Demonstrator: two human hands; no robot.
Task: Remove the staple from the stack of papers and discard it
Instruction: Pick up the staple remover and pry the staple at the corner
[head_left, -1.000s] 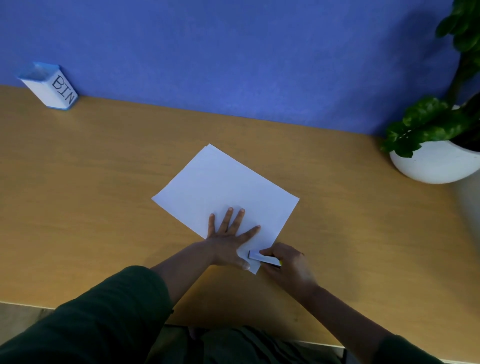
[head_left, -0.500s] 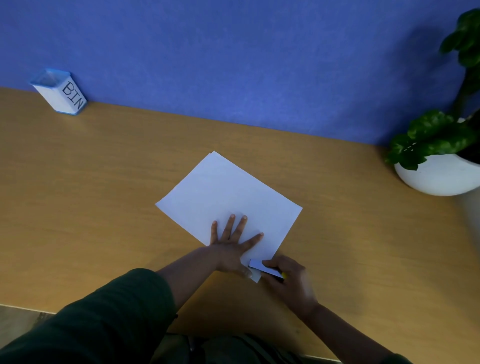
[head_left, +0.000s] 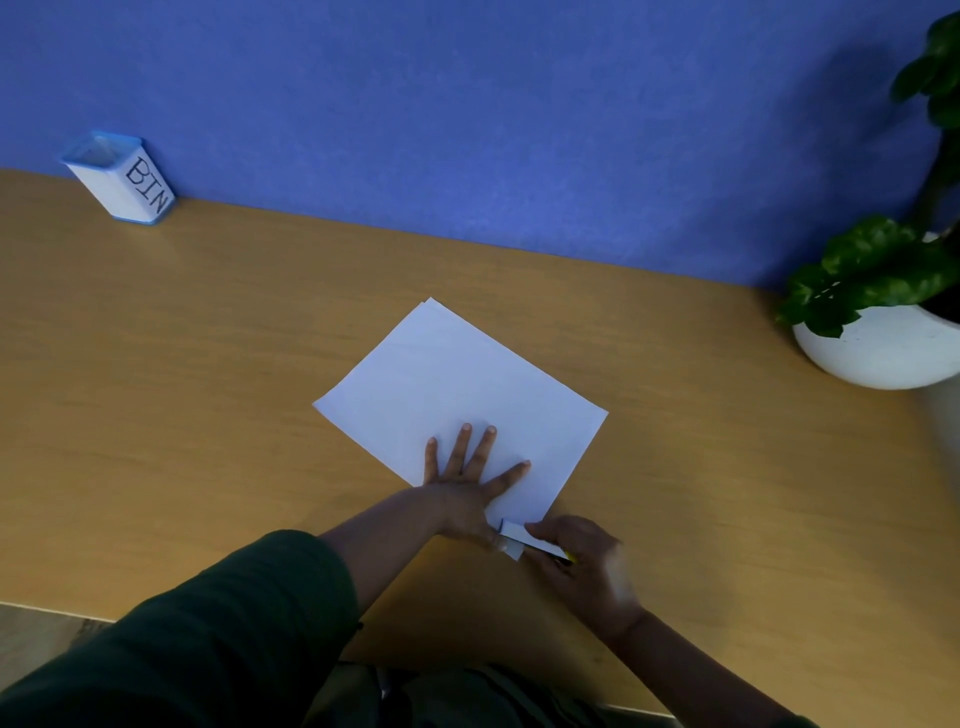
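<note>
1. Nothing on the desk has shifted since the earlier frames; both hands keep their places at the near corner of the paper stack (head_left: 457, 384).
2. One left hand (head_left: 467, 483) lies flat on the stack, fingers straight and spread.
3. One right hand (head_left: 582, 561) grips one white staple remover (head_left: 524, 538), its tip at that corner; the staple itself is too small to see.
4. One bin (head_left: 127, 182) stands far left against the wall, well apart, with bare desk (head_left: 208, 364) between.
5. One potted plant (head_left: 883, 317) sits at the right edge.

One readable word: "BIN", in black capital letters on the side of a white, blue-rimmed container (head_left: 120, 179) at ten o'clock.
</note>
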